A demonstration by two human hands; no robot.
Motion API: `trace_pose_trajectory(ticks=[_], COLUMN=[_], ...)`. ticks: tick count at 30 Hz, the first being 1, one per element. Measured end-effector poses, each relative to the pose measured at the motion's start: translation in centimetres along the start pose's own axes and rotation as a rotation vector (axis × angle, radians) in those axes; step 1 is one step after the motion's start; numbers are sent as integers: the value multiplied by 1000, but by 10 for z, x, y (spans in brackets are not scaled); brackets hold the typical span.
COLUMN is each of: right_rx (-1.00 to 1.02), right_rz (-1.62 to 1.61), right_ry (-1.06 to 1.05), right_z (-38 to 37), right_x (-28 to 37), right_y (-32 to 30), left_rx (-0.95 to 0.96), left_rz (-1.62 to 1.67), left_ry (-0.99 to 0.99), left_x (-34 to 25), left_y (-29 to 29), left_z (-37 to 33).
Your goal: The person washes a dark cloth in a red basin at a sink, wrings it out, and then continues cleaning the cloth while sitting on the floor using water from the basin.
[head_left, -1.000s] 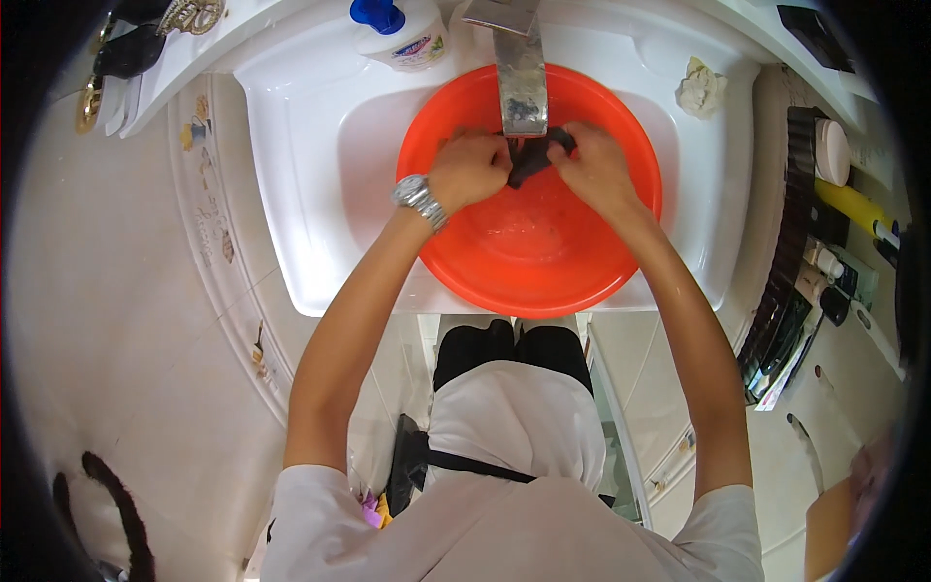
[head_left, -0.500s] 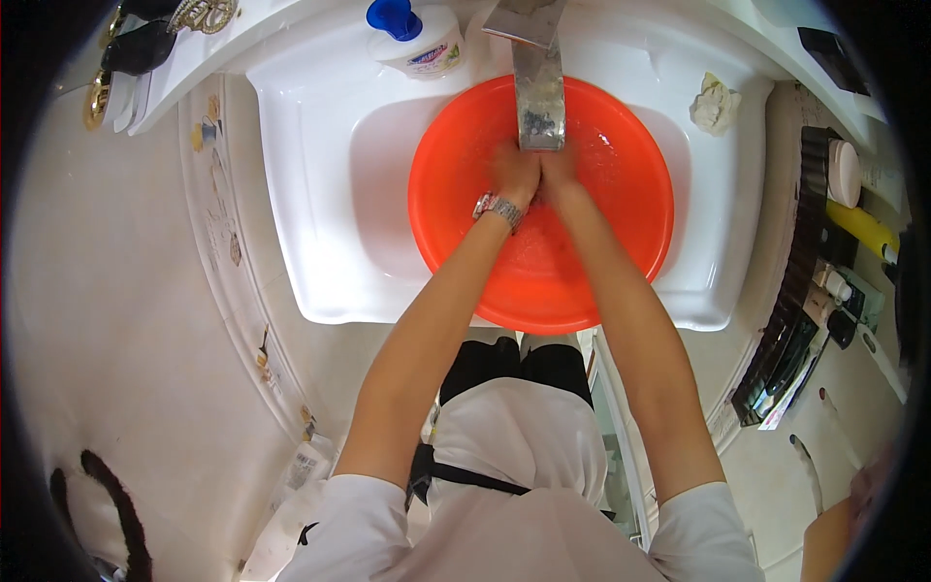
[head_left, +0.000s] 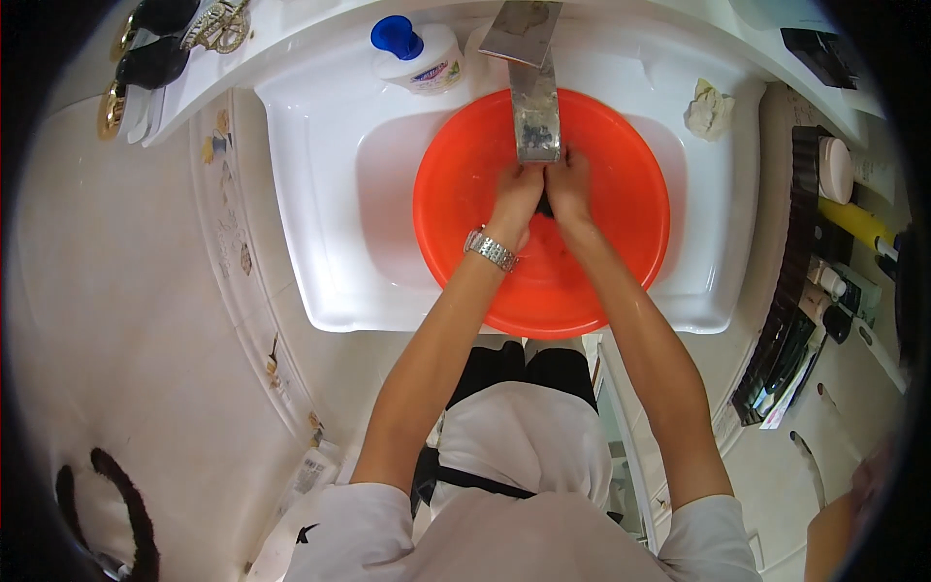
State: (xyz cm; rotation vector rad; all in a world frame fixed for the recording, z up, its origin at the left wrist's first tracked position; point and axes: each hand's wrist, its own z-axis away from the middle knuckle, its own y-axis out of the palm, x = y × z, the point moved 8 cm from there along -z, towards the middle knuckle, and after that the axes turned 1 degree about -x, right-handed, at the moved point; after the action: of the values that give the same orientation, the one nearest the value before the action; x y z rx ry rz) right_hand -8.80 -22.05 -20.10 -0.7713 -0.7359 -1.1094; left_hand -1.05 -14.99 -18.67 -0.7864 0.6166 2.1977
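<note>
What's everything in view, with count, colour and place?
Wide glossy sink: 1, white, upper centre
Round plastic basin: 1, red, in sink
Flat metal faucet: 1, silver, over basin
Limp cloth piece: 1, dark, between hands
Blue-capped plastic bottle: 1, white, sink's rear left
Crumpled lump: 1, cream, sink's rear right
Ridged rack: 1, black, right
Smaller items: many, mixed colours, left and right
Shirt: 1, white, lower centre
Banded watch: 1, silver, left wrist
Left hand: 1, bare, by faucet's end
Right hand: 1, bare, beside left
</note>
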Motion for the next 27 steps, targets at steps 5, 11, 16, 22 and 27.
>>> trace_pose_trajectory(ticks=[5, 11, 16, 22, 27], right_rx=[89, -64, 81, 122, -178], right_rz=[104, 559, 87, 296, 560], right_ry=[-218, -783, -298, 73, -613], right_z=[42, 31, 26, -4, 26], right_x=[35, 60, 11, -24, 38], right_y=[6, 3, 42, 30, 40], left_rx=[243, 121, -3, 13, 442], left_rz=[581, 530, 550, 419, 605], left_ry=[-209, -134, -176, -64, -125], left_x=[5, 2, 32, 37, 14], left_y=[-3, 4, -16, 4, -1], left_z=[-1, -13, -12, -17, -32])
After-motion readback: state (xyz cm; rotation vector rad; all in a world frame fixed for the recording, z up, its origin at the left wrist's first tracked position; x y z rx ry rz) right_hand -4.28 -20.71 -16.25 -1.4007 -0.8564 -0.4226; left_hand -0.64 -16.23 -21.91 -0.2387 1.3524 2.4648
